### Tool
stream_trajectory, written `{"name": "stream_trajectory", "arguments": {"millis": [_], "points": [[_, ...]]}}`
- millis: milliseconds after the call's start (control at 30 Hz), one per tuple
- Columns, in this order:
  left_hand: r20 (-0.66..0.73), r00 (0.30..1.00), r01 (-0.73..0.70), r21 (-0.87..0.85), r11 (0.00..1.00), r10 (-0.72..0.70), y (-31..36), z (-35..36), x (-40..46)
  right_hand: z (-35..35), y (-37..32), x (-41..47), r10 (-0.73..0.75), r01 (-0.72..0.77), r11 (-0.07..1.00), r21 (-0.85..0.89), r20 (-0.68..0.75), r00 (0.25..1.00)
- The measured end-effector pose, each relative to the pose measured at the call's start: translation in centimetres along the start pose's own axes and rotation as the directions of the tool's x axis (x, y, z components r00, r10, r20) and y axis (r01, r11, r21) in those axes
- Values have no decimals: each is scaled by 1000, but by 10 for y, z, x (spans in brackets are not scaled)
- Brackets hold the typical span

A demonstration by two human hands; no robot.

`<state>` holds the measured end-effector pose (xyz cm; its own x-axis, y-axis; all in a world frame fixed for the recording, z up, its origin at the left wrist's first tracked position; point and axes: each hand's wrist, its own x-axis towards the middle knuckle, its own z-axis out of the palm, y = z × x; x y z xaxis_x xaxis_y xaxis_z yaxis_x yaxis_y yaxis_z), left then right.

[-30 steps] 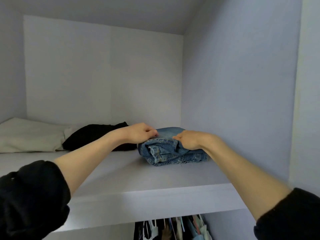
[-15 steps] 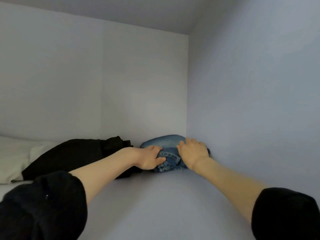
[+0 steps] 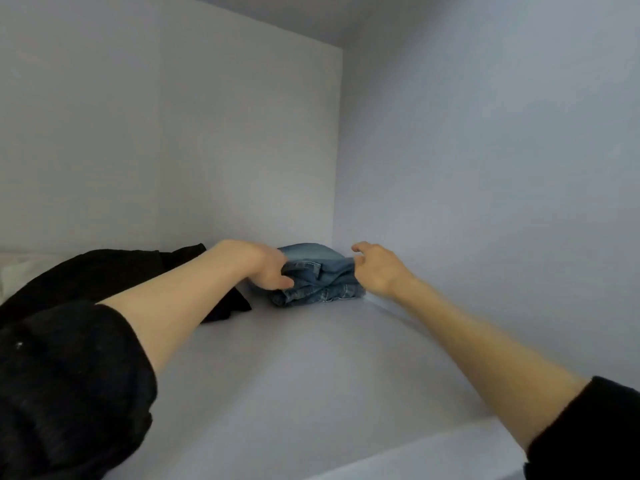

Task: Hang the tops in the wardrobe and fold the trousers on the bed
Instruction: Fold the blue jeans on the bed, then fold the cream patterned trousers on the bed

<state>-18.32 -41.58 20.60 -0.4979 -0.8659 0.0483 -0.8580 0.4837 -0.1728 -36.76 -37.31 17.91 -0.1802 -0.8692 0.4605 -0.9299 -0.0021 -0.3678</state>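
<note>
- The left hand (image 3: 268, 271) is laid against the near left side of the folded jeans (image 3: 317, 277), fingers curled onto the denim and thumb low at the front; whether the cloth is truly gripped or only pressed cannot be told.
- The right hand (image 3: 377, 270) is seen at the right end of the jeans with its fingers loosely spread and partly lifted; nothing is held by it.
- A second ago the jeans were held between both hands near the shelf's front edge; half a second ago they were being pushed back, the right palm flat on top. They are now lodged in the far right corner of the shelf (image 3: 311, 368), against the back and side walls.
- It is judged that this pair has been stowed and that the hands can be drawn away.
- A black garment (image 3: 114, 271) lies just left of the jeans, with pale bedding (image 3: 14, 268) beyond it at the far left.
</note>
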Motion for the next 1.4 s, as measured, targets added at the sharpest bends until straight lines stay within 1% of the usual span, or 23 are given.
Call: {"name": "stream_trajectory", "arguments": {"millis": [67, 133, 233, 333, 433, 567, 633, 700, 733, 800, 833, 867, 933, 967, 1033, 1067, 1100, 1133, 1167, 1233, 1300, 1333, 1400], "points": [[-94, 993, -67, -27, 997, 64, 14, -12, -28, -16, 1, -36, 30, -30, 999, 27, -7, 1000], [-218, 964, -191, -174, 966, 151, 31, -20, -61, -31, 5, -76, 84, -84, 985, 151, 2, 996], [-405, 885, -402, -421, 813, 228, 64, -19, -117, -57, 7, -138, 162, -149, 920, 363, -5, 987], [-548, 808, -542, -549, 636, 215, 103, -1, -166, -74, 8, -206, 224, -199, 846, 494, 10, 975], [-570, 781, -610, -607, 510, 256, 151, 21, -224, -92, 8, -294, 289, -271, 790, 549, 57, 956], [-497, 785, -609, -729, 313, 369, 211, 60, -291, -108, 20, -419, 376, -349, 787, 509, 53, 925], [-435, 768, -590, -766, 256, 470, 240, 78, -323, -113, 26, -481, 444, -421, 758, 498, 79, 893], [-378, 728, -568, -799, 196, 571, 273, 99, -353, -119, 32, -545, 550, -514, 682, 520, 98, 829], [-374, 716, -564, -808, 172, 589, 281, 105, -361, -121, 35, -560, 574, -530, 666, 525, 93, 814], [-342, 662, -546, -830, 116, 667, 314, 125, -388, -130, 39, -616, 672, -588, 608, 534, 49, 739], [-332, 647, -538, -836, 104, 686, 324, 132, -396, -133, 40, -633, 695, -596, 594, 539, 28, 718], [-307, 618, -524, -847, 87, 724, 339, 141, -409, -135, 41, -655, 734, -621, 572, 536, 5, 679], [-255, 526, -515, -855, 65, 812, 377, 156, -437, -143, 42, -707, 813, -662, 508, 551, -54, 579], [-236, 489, -508, -860, 54, 840, 389, 161, -446, -146, 42, -723, 837, -672, 483, 562, -70, 543], [-211, 375, -503, -864, 7, 903, 423, 170, -475, -154, 36, -771, 900, -692, 401, 600, -118, 419], [-216, 338, -507, -862, -16, 916, 433, 175, -483, -157, 34, -786, 919, -691, 367, 622, -130, 372], [-210, 272, -500, -865, -48, 939, 454, 179, -502, -162, 31, -814, 941, -697, 331, 636, -170, 292], [-210, 230, -490, -869, -74, 950, 468, 183, -512, -164, 30, -831, 952, -690, 304, 656, -189, 240], [-196, 170, -471, -877, -95, 966, 492, 188, -535, -170, 26, -862, 961, -688, 274, 672, -217, 171], [-194, 168, -429, -897, -106, 966, 501, 196, -543, -168, 27, -878, 969, -678, 246, 693, -201, 145], [-184, 65, -401, -905, -143, 981, 542, 204, -578, -177, 24, -923, 972, -670, 197, 716, -232, 38], [-173, 53, -393, -909, -138, 984, 551, 206, -586, -178, 25, -936, 972, -655, 187, 732, -236, 14], [-158, -45, -377, -912, -163, 986, 594, 210, -624, -191, 30, -983, 958, -627, 158, 763, -272, -90]]}}
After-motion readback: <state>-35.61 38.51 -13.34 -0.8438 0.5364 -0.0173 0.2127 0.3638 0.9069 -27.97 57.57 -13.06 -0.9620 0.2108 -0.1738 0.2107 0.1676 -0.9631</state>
